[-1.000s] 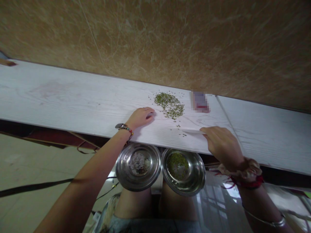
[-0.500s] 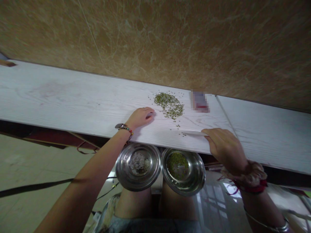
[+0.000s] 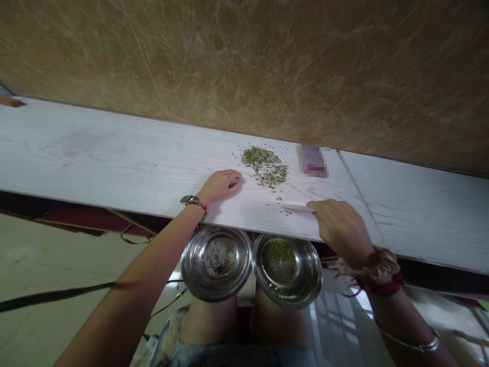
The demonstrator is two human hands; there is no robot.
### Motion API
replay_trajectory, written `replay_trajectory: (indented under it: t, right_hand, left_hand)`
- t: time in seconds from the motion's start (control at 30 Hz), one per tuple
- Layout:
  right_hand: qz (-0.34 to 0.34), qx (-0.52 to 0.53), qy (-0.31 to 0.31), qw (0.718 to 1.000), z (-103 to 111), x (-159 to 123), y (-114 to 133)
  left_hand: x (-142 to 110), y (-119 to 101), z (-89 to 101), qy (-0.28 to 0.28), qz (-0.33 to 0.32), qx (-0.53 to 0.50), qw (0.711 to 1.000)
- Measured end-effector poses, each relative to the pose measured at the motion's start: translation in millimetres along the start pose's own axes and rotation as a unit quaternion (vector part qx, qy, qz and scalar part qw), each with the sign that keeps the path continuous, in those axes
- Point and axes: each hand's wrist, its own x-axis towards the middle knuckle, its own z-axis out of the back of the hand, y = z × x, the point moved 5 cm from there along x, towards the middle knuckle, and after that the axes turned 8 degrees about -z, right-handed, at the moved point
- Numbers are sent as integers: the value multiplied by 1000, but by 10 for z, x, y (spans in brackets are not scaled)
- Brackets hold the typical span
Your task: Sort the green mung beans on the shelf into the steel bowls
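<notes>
Gripping a thin pale strip (image 3: 298, 208), right hand (image 3: 341, 223) is sitting near-right of the bean pile (image 3: 264, 165); left hand (image 3: 220, 185) is resting half-curled left of it, can't tell if holding anything.

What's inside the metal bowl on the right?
The right metal bowl holds small green beans, lying mostly toward its left side; bare, shiny metal shows at the right. Whatever lies beneath the topmost beans is covered and can't be seen.
</notes>
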Motion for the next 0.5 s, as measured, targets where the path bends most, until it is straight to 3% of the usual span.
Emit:
replay_trajectory:
  t: [0.3,0.5]
  right_hand:
    - [-24,-51,-8,998,-77,29,-124]
    - [-24,-17,9,1000,-77,31,-79]
  left_hand:
    - [-5,-14,6,11,7,-2,1000]
    - [-9,-11,13,1,2,2,1000]
